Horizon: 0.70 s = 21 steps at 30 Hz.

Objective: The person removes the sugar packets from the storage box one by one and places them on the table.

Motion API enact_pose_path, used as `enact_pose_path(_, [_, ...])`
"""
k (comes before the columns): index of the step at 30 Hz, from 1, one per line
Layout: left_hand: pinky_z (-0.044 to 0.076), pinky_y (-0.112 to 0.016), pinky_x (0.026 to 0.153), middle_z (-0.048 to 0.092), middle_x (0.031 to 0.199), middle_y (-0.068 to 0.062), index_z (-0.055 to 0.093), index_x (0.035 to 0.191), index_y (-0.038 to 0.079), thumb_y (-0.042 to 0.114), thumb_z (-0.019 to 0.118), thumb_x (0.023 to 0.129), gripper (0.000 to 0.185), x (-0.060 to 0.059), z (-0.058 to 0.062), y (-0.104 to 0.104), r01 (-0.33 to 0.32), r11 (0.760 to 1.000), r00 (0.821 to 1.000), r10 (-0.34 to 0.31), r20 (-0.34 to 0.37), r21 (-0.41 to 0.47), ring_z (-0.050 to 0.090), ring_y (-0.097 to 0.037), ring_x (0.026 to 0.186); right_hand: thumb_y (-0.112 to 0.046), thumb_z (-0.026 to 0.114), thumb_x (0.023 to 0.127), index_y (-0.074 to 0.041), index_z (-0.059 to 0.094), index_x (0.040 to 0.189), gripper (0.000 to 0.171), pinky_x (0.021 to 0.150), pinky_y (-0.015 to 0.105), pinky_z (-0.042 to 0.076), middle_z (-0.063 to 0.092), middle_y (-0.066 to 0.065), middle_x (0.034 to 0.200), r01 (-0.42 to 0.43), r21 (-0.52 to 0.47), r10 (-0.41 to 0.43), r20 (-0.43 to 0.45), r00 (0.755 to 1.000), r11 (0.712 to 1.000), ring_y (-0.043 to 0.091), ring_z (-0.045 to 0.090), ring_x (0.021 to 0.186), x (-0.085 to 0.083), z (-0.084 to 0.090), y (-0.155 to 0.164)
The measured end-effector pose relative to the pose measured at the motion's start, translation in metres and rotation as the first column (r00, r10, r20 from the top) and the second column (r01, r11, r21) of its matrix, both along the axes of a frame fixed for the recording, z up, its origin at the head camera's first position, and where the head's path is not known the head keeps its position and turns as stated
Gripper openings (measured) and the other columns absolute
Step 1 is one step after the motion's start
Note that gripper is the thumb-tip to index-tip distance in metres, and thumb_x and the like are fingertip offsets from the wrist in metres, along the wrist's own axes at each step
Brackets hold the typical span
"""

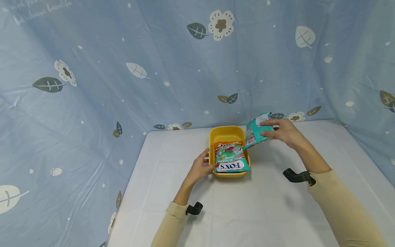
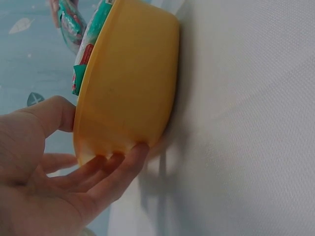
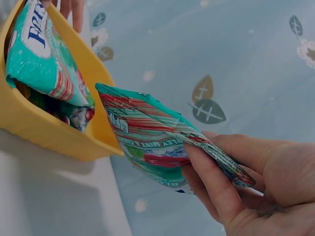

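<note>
In the head view my right hand (image 1: 285, 132) pinches a teal candy bag (image 1: 256, 132) and holds it up at the right rim of a yellow plastic tub (image 1: 228, 130). The right wrist view shows this bag (image 3: 152, 142) tilted, thumb on one face and fingers on the other. My left hand (image 1: 199, 168) grips the tub's near left side; in the left wrist view the thumb is at the rim and fingertips press the outer wall (image 2: 128, 83). Inside the tub lies a teal Fox's Mint Blossom bag (image 1: 231, 159), on top of an orange-edged packet (image 1: 217, 144) that it mostly hides.
The tub stands on a white-covered table (image 1: 247, 212), near its back edge. Behind and to the left hangs a blue curtain (image 1: 172, 92) printed with leaves and flowers. A black wrist mount (image 1: 297, 175) sticks out from the right sleeve, another mount (image 1: 195, 208) from the left.
</note>
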<state>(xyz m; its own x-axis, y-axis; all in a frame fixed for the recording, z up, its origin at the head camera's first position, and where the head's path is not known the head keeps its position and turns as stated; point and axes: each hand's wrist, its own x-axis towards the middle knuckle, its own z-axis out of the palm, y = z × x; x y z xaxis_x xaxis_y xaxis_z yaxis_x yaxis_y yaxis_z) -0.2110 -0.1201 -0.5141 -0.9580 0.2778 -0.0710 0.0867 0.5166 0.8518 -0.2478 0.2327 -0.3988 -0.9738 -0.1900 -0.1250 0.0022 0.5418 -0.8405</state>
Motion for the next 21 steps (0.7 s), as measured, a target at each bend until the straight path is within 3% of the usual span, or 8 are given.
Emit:
enact_pose_path(7, [0.056, -0.039, 0.092, 0.052, 0.140, -0.015, 0.027, 0.155, 0.010, 0.012, 0.064, 0.087, 0.078, 0.000, 0.001, 0.000, 0.005, 0.999, 1.000, -0.005, 0.004, 0.032, 0.057, -0.028, 0.120, -0.026, 0.068, 0.092, -0.003, 0.052, 0.141, 0.056, 0.080, 0.027, 0.059, 0.024, 0.025, 0.158, 0.000, 0.003, 0.000, 0.008, 1.000, 1.000, 0.025, 0.058, 0.102, -0.001, -0.003, 0.003])
enact_pose_path(15, [0.055, -0.038, 0.093, 0.050, 0.142, -0.013, 0.026, 0.156, 0.012, 0.013, 0.065, 0.087, 0.079, 0.001, 0.001, 0.000, -0.007, 1.000, 1.000, 0.007, 0.017, 0.004, 0.056, -0.027, 0.121, -0.026, 0.068, 0.092, -0.004, 0.051, 0.142, 0.057, 0.083, 0.032, 0.059, 0.029, 0.024, 0.155, 0.000, 0.006, 0.000, 0.015, 1.000, 1.000, 0.027, 0.057, 0.105, -0.003, -0.007, 0.008])
enact_pose_path(21, [0.055, -0.038, 0.094, 0.050, 0.142, -0.014, 0.026, 0.156, 0.012, 0.013, 0.065, 0.088, 0.079, 0.001, 0.001, 0.000, -0.004, 1.000, 1.000, 0.004, 0.013, -0.002, 0.056, -0.028, 0.122, -0.029, 0.069, 0.091, -0.005, 0.050, 0.143, 0.059, 0.079, 0.026, 0.058, 0.029, 0.024, 0.155, 0.009, -0.005, -0.009, 0.025, 1.000, 1.000, 0.029, 0.055, 0.111, -0.005, -0.012, 0.012])
